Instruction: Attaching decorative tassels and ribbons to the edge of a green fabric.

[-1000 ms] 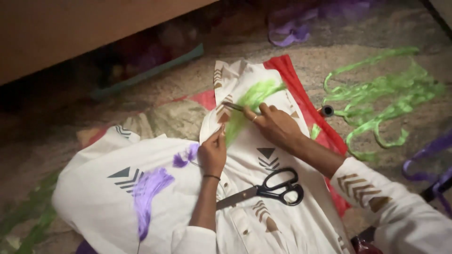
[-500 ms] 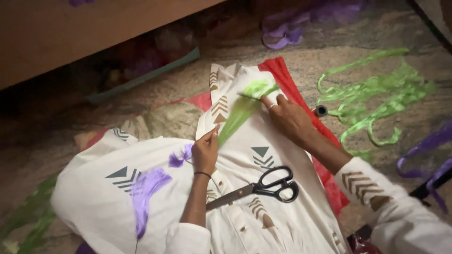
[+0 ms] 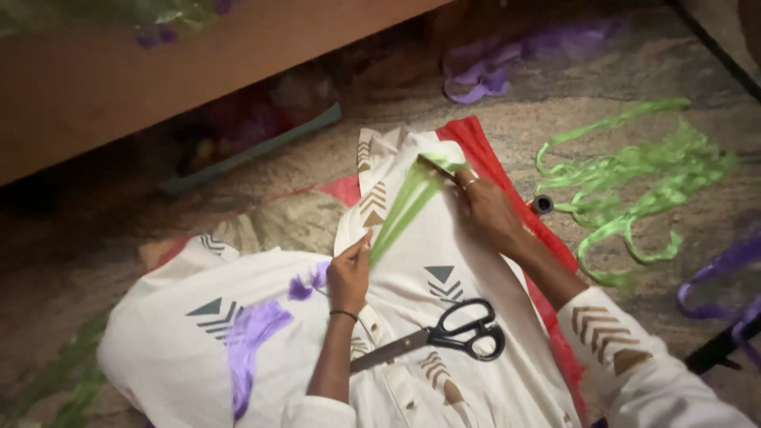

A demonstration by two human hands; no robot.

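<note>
Since the frame half a second back, the right hand (image 3: 485, 208) has drawn its thin dark comb-like tool (image 3: 434, 167) further up and away from the left hand, so the bundle of bright green fibre strands (image 3: 400, 208) is now pulled out into a longer, thinner, straighter streak. The left hand (image 3: 350, 271) stays put at the lower end. The view has also slid down a little.

Left fingers: thumb and forefinger pinched shut on the lower tip of the green strands, pressing it against the white printed cotton cloth with brown and grey arrow marks (image 3: 444, 238). The other fingers are curled under.

Right fingers: closed narrowly round the tool, with a ring on one finger. The tool's tip pokes out beyond the fingertips into the upper end of the strands. How many fingers actually grip it cannot be told.

The green strands run diagonally between the two sets of fingers, taut, fine and semi-sheer, fanning slightly just below the right fingertips.

Below the right wrist, well apart from the fingers, black-handled steel scissors (image 3: 448, 330) lie closed on the cloth. Left of the left forearm sits a purple fibre tassel (image 3: 252, 337). Beyond the right hand, loose green ribbon strips (image 3: 634, 186) sprawl on the speckled stone floor (image 3: 555, 95).
</note>
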